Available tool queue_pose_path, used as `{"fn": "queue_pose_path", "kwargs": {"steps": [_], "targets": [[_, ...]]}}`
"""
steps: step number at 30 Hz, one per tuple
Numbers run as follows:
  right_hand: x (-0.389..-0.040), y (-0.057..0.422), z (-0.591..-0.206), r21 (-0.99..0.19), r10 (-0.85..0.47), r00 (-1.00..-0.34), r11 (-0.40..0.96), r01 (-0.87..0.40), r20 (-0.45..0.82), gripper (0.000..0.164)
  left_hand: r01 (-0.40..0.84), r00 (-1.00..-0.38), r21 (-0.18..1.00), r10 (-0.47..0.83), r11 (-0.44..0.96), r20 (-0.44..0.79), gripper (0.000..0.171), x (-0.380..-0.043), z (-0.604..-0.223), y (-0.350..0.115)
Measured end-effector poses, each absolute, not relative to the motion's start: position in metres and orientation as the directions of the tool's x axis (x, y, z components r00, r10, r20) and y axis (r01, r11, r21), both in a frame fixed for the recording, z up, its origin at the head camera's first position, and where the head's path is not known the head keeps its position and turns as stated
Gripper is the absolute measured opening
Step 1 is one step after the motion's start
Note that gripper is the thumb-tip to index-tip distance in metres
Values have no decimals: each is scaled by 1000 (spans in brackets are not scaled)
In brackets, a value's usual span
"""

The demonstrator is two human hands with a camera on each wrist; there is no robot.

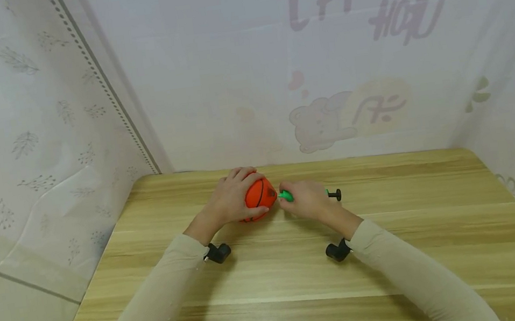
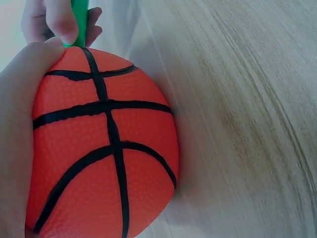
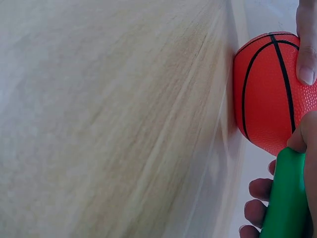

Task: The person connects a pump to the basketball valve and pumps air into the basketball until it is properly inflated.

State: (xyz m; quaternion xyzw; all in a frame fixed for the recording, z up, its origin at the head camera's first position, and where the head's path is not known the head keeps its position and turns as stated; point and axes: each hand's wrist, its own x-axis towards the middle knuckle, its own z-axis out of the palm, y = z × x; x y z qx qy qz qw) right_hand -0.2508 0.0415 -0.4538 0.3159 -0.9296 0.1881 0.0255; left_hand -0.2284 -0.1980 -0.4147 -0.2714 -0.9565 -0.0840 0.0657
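A small orange-red toy basketball (image 1: 260, 193) with black lines rests on the wooden tabletop. My left hand (image 1: 229, 199) grips it from the left, fingers over the far side and thumb along the near side. My right hand (image 1: 308, 198) is wrapped round a green hand pump (image 1: 286, 196), whose black plunger handle (image 1: 337, 194) sticks out to the right. The pump's narrow tip points at the ball's right side and meets it; I cannot tell how deep it sits. In the right wrist view the green barrel (image 3: 287, 198) lies in the curled fingers, close to the ball (image 3: 265, 94).
Black wrist camera mounts (image 1: 220, 253) hang below both wrists, near the tabletop (image 1: 274, 288). Behind the table's far edge hangs a pale printed curtain (image 1: 208, 80), with more patterned sheeting (image 1: 29, 131) at the left and right.
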Motion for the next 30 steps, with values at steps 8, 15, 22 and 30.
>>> {"fn": "queue_pose_path", "kwargs": {"steps": [8, 15, 22, 30], "targets": [[-253, 45, -456, -339, -570, -803, 731, -592, 175, 15, 532, -843, 129, 511, 837, 166, 76, -229, -413, -196], [-252, 48, -456, -348, -563, -811, 737, -579, 157, 18, 526, -849, 133, 509, 840, 143, 76, -229, -415, -196], [-249, 50, -454, -388, -547, -826, 737, -554, 140, 19, 523, -851, 129, 508, 842, 134, 76, -230, -415, -194], [-251, 52, -456, -397, -536, -835, 744, -537, 126, 17, 513, -857, 126, 497, 849, 136, 77, -229, -415, -193]]}}
